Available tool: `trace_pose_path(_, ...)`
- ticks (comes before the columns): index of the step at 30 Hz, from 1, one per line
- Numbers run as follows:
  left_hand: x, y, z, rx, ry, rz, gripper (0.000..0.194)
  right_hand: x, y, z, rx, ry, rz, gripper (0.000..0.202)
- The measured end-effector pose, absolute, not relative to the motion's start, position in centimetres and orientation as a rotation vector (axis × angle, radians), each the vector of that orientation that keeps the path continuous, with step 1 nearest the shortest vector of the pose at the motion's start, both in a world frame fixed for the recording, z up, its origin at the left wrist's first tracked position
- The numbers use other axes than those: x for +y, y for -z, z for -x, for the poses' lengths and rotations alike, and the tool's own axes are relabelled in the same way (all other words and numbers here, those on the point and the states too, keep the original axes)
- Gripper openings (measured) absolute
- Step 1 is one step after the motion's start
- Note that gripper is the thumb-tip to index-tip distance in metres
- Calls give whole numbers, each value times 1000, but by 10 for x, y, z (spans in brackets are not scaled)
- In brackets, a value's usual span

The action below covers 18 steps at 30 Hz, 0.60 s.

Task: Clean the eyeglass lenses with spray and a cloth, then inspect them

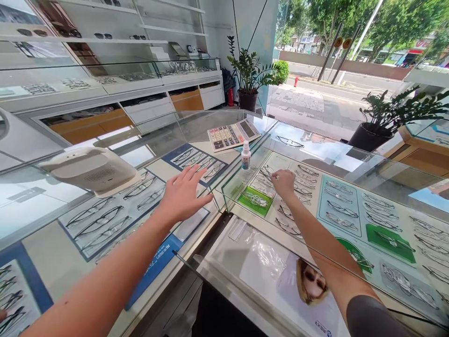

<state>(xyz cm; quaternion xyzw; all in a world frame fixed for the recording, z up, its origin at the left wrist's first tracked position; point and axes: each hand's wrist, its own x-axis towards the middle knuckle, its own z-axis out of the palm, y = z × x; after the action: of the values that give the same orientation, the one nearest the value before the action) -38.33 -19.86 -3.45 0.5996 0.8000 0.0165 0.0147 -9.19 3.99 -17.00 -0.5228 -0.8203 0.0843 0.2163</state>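
My left hand [185, 194] lies over the glass top of the left counter, fingers spread and nothing in them. Under that glass, eyeglasses [98, 220] sit in rows on blue-edged trays. My right hand [284, 181] is inside the right display case, fingers pinched on a pair of eyeglasses [265, 172] among others in a row. The hand covers part of that pair. Just in front of it, a green card [255, 201] bears another pair of glasses. A small white spray bottle [246, 157] stands upright on the glass between my hands.
A calculator [233, 135] and a beige device [93, 169] rest on the counter glass. One pair of glasses [289, 142] lies at the back right. Below the right case, a drawer [245, 262] stands pulled out, holding clear plastic bags. Potted plants [248, 70] stand beyond.
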Motion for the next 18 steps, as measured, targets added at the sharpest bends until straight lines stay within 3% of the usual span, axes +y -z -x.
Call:
trace_pose_path(9, -204, 38, 388, 2514, -70, -1880, 82, 142, 185, 99, -2420, -55, 1546, 33)
trace_pose_path(18, -208, 39, 391, 2512, -96, -1901, 82, 174, 213, 108, -2566, -23, 1593, 35)
